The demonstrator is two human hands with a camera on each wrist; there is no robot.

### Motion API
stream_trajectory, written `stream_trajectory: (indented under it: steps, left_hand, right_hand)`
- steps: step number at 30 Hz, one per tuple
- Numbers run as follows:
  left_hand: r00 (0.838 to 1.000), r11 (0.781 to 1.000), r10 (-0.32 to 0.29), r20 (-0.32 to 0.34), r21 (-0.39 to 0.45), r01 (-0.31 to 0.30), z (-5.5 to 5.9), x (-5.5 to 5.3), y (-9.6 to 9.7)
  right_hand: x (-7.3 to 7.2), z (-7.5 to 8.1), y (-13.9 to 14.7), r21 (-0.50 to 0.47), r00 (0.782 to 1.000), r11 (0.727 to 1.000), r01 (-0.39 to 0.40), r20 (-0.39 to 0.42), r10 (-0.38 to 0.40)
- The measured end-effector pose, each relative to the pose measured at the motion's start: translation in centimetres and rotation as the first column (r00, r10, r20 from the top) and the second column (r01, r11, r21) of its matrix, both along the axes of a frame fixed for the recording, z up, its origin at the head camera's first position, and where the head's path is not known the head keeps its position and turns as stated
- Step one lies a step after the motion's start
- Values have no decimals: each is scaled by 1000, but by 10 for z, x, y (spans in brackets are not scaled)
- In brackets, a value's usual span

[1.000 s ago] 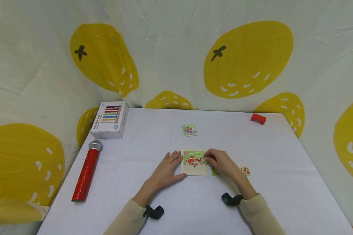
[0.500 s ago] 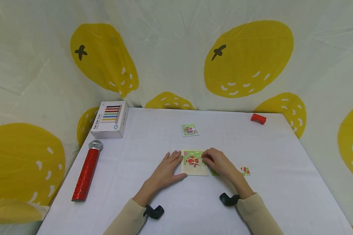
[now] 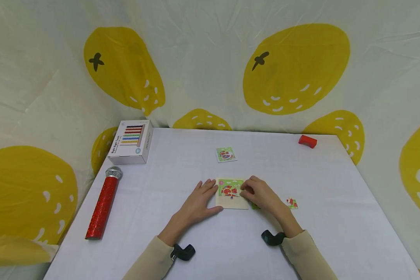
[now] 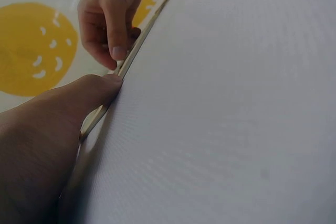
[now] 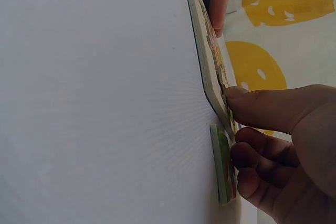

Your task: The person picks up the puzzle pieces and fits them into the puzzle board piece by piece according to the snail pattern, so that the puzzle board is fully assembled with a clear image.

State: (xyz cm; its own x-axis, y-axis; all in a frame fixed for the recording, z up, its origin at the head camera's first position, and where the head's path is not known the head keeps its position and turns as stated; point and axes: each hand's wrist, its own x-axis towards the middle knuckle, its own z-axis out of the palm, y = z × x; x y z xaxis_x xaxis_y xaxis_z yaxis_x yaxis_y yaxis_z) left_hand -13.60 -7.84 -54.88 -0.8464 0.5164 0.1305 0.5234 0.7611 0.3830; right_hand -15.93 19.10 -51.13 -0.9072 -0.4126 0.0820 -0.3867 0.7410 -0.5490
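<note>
board [image 3: 226, 203] touches left hand [image 3: 197, 204]; extends under right hand [image 3: 261, 194]

The right hand [image 5: 310, 148] touches the puzzle board [image 5: 205, 61], a green piece [image 5: 223, 166] just beside it.

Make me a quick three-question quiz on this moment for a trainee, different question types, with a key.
1. True or false: the microphone lies on the person's right-hand side of the table.
2. Which thing lies near the table's far right corner?
A) the white box
B) the red block
C) the microphone
3. Where is each hand at the puzzle board?

Key:
1. False; it lies on the left.
2. B.
3. The left hand is at its left edge; the right hand is at its right side.
</note>
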Motion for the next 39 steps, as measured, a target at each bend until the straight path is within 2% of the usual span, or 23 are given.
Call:
stream_trajectory:
  steps: [10,18,27,32,39]
  left_hand:
    - [1000,1000,1,-6,3,-1,0,0,-1]
    - [1000,1000,-2,-6,9,2,1,1,-1]
    - [1000,1000,2,-2,0,-2,2,1,0]
    - [1000,1000,4,6,-6,-4,1,1,0]
    - [1000,1000,8,-3,-8,-8,-4,0,0]
  right_hand:
    - [-1,-1,-2,6,1000,1000,-10,-14,10]
    - [-1,-2,-4,-8,998,999,-52,-39,52]
    - [-2,0,-6,-1,999,999,-40,-36,40]
    - [-1,2,0,-2,999,1000,-7,-54,6]
    - [6,8,11,30,1000,999,24,17,-24]
